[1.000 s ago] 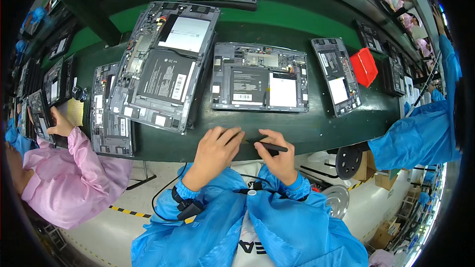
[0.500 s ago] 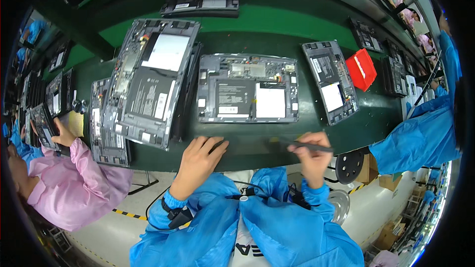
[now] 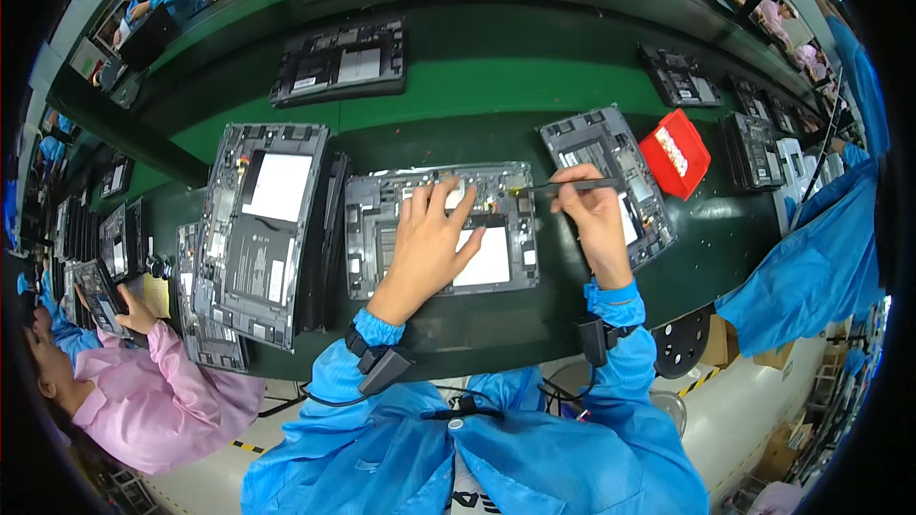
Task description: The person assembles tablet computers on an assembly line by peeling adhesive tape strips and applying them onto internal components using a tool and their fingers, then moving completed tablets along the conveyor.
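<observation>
The left hand [image 3: 431,246] lies flat and spread on an opened tablet [image 3: 441,229] that sits in the middle of the green counter [image 3: 534,86] — fingers reaching toward its upper edge. The right hand [image 3: 593,219] pinches a thin dark tool [image 3: 572,186], its tip touching the tablet's top right corner. Just right lies another opened tablet [image 3: 611,172], and beside that a red tray [image 3: 676,153]. To the left stands a stack of opened tablets [image 3: 256,229] (tilted slightly). A person in a pink sleeve [image 3: 157,391] works at the far left.
</observation>
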A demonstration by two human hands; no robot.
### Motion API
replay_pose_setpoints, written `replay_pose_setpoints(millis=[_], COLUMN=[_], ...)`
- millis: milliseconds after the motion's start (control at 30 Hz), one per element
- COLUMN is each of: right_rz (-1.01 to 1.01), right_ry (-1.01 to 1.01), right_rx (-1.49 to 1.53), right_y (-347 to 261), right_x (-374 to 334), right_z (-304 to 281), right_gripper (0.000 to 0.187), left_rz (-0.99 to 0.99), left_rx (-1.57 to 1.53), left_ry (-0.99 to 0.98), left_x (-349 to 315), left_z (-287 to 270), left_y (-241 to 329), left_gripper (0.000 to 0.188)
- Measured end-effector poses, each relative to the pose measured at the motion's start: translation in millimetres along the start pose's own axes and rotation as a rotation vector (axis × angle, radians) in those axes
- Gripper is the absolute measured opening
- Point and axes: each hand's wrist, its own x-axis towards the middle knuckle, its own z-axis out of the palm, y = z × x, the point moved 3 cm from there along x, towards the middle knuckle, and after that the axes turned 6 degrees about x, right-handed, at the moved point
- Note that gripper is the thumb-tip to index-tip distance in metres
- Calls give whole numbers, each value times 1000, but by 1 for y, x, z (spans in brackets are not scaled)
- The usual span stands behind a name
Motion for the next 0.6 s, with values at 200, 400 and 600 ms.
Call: replay_pose_setpoints(millis=[200, 400, 600], right_rz=[-25, -112, -158], right_ry=[125, 24, -27], right_rx=[-131, -366, -447], right_y=[18, 33, 33], right_x=[44, 66, 71], right_z=[-2, 26, 27], right_gripper=[66, 60, 51], left_rz=[131, 288, 312], left_rx=[-144, -35, 4], left_ry=[-37, -35, -36], left_x=[13, 17, 20], left_z=[0, 4, 7], left_y=[1, 6, 2], left_gripper=[45, 45, 44])
